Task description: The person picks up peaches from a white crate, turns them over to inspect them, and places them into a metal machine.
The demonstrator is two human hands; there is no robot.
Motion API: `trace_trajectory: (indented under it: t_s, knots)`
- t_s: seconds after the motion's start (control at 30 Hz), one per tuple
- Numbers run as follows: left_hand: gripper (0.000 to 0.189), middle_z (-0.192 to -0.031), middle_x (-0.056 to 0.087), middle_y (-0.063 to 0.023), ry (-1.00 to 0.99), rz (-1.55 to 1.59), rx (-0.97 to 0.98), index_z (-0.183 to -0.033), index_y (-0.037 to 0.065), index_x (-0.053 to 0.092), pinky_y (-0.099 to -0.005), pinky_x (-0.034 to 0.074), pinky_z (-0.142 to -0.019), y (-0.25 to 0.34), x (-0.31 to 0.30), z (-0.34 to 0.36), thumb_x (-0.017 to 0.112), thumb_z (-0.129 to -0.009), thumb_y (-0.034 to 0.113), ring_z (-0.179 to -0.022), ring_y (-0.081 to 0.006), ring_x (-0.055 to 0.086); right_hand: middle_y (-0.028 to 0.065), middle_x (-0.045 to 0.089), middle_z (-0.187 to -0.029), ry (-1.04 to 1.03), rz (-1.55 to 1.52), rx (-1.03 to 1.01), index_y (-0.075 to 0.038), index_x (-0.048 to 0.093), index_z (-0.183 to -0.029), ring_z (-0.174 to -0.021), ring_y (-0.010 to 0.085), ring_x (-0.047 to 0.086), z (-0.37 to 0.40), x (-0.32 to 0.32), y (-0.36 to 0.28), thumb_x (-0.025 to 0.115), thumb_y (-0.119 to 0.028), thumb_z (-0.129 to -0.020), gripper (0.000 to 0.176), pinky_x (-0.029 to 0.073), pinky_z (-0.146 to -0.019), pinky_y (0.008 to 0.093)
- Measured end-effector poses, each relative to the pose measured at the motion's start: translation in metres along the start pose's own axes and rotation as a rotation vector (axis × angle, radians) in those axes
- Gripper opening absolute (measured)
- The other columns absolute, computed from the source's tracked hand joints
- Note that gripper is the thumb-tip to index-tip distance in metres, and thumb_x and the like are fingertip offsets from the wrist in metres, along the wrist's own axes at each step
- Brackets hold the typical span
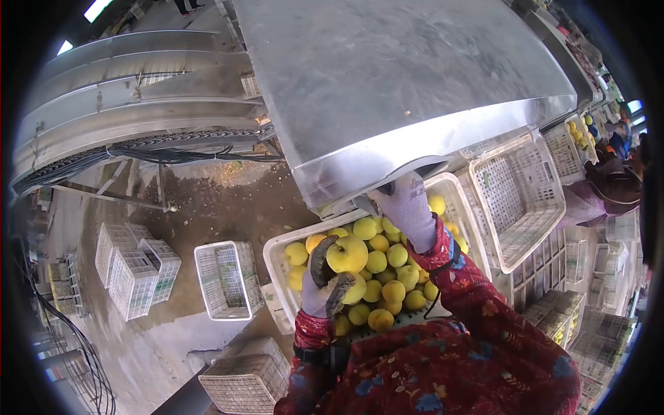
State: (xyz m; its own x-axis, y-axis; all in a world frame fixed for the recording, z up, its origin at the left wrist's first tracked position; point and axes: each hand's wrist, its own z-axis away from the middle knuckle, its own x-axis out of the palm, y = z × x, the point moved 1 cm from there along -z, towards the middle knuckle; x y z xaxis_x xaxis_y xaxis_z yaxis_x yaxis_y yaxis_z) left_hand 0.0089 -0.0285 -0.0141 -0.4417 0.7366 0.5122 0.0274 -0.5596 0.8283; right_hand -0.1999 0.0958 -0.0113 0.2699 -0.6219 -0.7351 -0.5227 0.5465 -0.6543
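My left hand (321, 282), in a worn grey glove, grips a large yellow fruit (347, 254) just above a white plastic crate (278, 246) filled with several yellow fruits (387, 277). My right hand (407, 207), also gloved, reaches up under the lip of a big metal chute (415, 76) at the crate's far edge; whether it holds anything is hidden. Both sleeves are red with a flower pattern.
An empty white crate (520, 195) stands tilted to the right of the full one. More empty crates (137, 266) lie on the wet concrete floor at left and stacked at right. A metal conveyor (131, 111) runs at the upper left. Another person (609, 187) works at the far right.
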Motion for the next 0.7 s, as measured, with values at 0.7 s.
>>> trace_trajectory:
  t_s: [0.7]
  knots:
    - [0.053,-0.138,0.051,-0.0158,0.003,0.709,-0.124,-0.146,-0.003,0.038,-0.0445,0.045,-0.111,-0.001,0.004,-0.018,0.057,-0.1,0.017,-0.128,-0.0278,0.051,0.0204,0.063,-0.109,0.094,-0.289,0.021,0.002,0.052,-0.121,-0.091,0.0356,0.065,0.011,-0.034,-0.037,0.082,-0.019,-0.077,0.057,0.053,-0.077,0.0463]
